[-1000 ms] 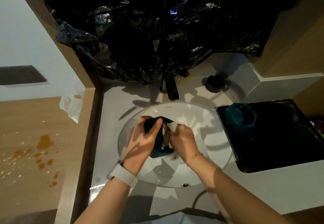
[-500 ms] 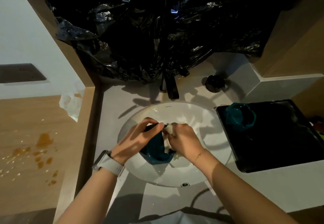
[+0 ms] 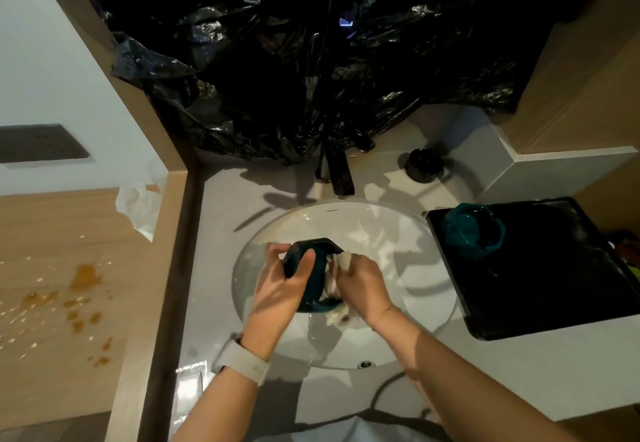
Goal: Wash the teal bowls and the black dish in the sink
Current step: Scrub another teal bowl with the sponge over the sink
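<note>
Over the white sink point(image 3: 398, 233) we saw the left hand point(image 3: 277, 292) with fingers clamped on a teal bowl point(image 3: 313, 268), the right hand point(image 3: 363, 285) gripping a pale cloth point(image 3: 344, 259) against it, and another teal bowl point(image 3: 472, 230) on the black tray point(image 3: 554, 285) at right.

A home bathroom — round white basin point(image 3: 398, 233), black faucet point(image 3: 341, 178), grey vanity counter point(image 3: 519, 379).
</note>
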`<state>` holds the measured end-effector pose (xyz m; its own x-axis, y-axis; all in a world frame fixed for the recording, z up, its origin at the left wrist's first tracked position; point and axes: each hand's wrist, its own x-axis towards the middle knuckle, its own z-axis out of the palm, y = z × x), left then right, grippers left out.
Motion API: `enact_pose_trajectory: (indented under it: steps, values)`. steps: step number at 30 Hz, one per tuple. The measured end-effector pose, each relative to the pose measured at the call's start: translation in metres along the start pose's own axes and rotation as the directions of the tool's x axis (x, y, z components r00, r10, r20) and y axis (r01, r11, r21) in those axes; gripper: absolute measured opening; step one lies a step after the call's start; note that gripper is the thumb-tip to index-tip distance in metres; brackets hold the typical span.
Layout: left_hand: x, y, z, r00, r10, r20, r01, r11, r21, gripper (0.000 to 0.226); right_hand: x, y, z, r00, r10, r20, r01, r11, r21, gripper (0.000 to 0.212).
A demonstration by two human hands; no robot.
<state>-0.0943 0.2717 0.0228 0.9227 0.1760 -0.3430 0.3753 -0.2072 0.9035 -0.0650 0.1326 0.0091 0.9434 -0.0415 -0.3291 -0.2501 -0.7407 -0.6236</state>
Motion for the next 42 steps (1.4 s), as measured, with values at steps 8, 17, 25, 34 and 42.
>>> enact_pose_trajectory:
  steps: [8,17,25,34,42]
  values:
    - [0.021,0.034,-0.025,0.959,0.126,0.254,-0.145,0.988,0.055,0.022,0.007,-0.026,-0.029,0.951,-0.299,0.074,0.308,0.931,-0.197,0.02]
    - [0.003,0.022,0.02,0.952,0.22,-0.213,-0.204,0.974,0.098,0.041,-0.002,-0.013,-0.004,0.965,0.243,0.095,-0.258,0.847,0.465,0.015]
    - [0.019,0.017,-0.008,0.97,0.141,0.198,-0.189,0.95,0.247,0.053,-0.002,-0.021,-0.037,0.966,-0.246,0.079,0.258,0.91,-0.325,0.021]
    - [0.007,0.032,0.025,0.923,0.217,-0.317,-0.218,0.975,0.032,0.029,0.001,-0.016,0.01,0.957,0.284,0.063,-0.26,0.738,0.623,0.024]
    - [0.011,0.011,-0.001,0.992,0.084,0.089,-0.098,0.982,0.161,0.042,-0.004,-0.012,-0.021,0.988,0.12,0.095,-0.14,0.958,0.25,0.017]
